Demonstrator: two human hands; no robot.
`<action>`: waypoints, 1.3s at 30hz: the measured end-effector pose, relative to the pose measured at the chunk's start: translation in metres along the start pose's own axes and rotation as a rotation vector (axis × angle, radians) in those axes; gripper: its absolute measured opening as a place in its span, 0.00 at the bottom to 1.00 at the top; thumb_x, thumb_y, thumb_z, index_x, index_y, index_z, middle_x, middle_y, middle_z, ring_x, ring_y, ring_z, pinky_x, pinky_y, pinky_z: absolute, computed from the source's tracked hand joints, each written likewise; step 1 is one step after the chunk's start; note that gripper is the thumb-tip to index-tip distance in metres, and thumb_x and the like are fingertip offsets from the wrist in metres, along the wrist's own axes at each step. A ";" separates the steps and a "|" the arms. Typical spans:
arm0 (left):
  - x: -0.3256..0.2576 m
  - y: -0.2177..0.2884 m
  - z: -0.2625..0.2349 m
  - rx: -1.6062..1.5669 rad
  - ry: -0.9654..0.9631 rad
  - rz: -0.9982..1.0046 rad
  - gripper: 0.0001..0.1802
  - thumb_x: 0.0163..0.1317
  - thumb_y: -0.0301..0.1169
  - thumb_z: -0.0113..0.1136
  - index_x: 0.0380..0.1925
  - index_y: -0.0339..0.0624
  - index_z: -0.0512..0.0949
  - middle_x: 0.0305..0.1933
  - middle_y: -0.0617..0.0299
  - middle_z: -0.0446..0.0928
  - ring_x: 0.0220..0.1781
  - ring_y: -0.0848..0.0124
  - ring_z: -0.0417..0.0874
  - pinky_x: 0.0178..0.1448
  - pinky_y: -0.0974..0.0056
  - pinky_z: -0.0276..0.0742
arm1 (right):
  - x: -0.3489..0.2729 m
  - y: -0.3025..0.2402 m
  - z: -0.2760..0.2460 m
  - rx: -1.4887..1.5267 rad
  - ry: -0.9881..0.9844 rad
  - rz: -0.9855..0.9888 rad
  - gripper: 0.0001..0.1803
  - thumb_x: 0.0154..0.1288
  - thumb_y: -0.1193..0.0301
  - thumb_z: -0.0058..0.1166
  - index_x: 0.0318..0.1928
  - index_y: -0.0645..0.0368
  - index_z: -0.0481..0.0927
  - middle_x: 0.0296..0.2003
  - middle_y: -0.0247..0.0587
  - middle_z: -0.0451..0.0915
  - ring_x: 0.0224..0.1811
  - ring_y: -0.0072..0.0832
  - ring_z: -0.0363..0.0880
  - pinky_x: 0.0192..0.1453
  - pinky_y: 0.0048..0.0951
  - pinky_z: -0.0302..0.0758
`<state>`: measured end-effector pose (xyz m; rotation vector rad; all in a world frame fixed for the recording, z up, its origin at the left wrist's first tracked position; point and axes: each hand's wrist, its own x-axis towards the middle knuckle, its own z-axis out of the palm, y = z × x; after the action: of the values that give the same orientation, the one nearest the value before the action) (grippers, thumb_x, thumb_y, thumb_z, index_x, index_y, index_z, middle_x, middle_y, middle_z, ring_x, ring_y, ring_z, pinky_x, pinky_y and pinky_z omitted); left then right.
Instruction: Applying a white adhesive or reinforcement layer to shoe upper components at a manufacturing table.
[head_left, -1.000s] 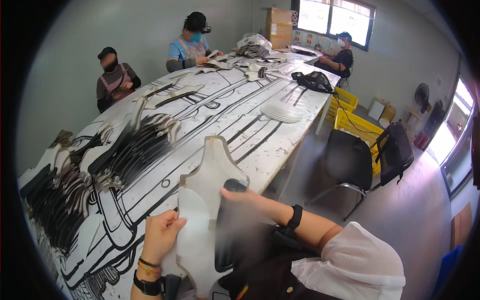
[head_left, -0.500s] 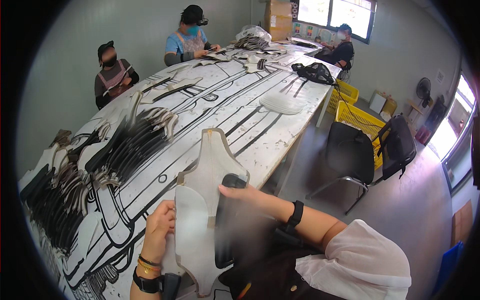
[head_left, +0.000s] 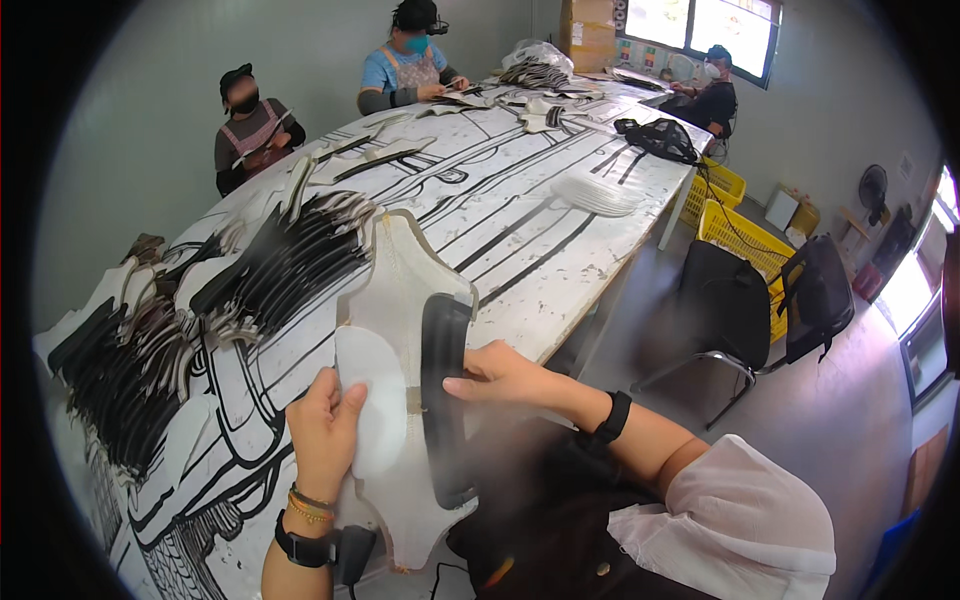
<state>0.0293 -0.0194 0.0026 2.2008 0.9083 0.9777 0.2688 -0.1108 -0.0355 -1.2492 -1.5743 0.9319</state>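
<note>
Upright in front of me I hold a cream fabric-like piece (head_left: 395, 265) with curved, notched edges and a narrow top. A white rounded panel (head_left: 372, 400) lies along its left side, and a black padded strip (head_left: 445, 400) runs down its right. My left hand (head_left: 328, 425) grips the left edge, thumb on the white panel and fingers mostly hidden behind. On the other side, my right hand (head_left: 500, 375) pinches the black strip, its thumb in front and fingers behind the edge.
Piles of similar black-and-cream pieces (head_left: 290, 265) cover the table's (head_left: 520, 275) left side. A stack of white pieces (head_left: 598, 195) and a black mesh bag (head_left: 658, 138) lie farther back. Yellow crates (head_left: 740, 230) and a black chair (head_left: 725, 305) stand at right. Three people sit around the table.
My left thumb has come round onto the white panel. My right hand has slid lower along the black strip, which now faces me more fully. The view has shifted slightly.
</note>
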 end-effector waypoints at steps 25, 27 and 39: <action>-0.005 -0.005 -0.003 -0.548 -0.241 -0.159 0.13 0.65 0.35 0.59 0.39 0.35 0.75 0.19 0.67 0.67 0.24 0.85 0.61 0.27 0.74 0.59 | -0.011 -0.013 0.003 0.622 0.013 0.283 0.23 0.69 0.53 0.54 0.45 0.64 0.75 0.27 0.45 0.83 0.19 0.32 0.82 0.19 0.27 0.76; -0.005 -0.014 -0.006 -0.587 -0.465 -0.213 0.19 0.61 0.38 0.65 0.42 0.33 0.74 0.33 0.59 0.77 0.30 0.82 0.70 0.34 0.74 0.68 | -0.012 -0.014 0.003 0.673 0.037 0.284 0.23 0.70 0.53 0.54 0.46 0.64 0.74 0.27 0.45 0.83 0.19 0.33 0.82 0.19 0.28 0.76; -0.007 0.015 0.003 0.050 -0.296 -0.075 0.34 0.47 0.44 0.74 0.44 0.31 0.68 0.33 0.37 0.80 0.37 0.45 0.85 0.40 0.55 0.79 | -0.012 -0.034 0.023 0.447 -0.017 0.189 0.36 0.62 0.58 0.64 0.60 0.69 0.66 0.44 0.46 0.78 0.35 0.29 0.83 0.23 0.25 0.82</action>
<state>0.0331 -0.0347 0.0083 2.2583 0.8753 0.5795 0.2376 -0.1307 -0.0132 -1.0793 -1.1832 1.3325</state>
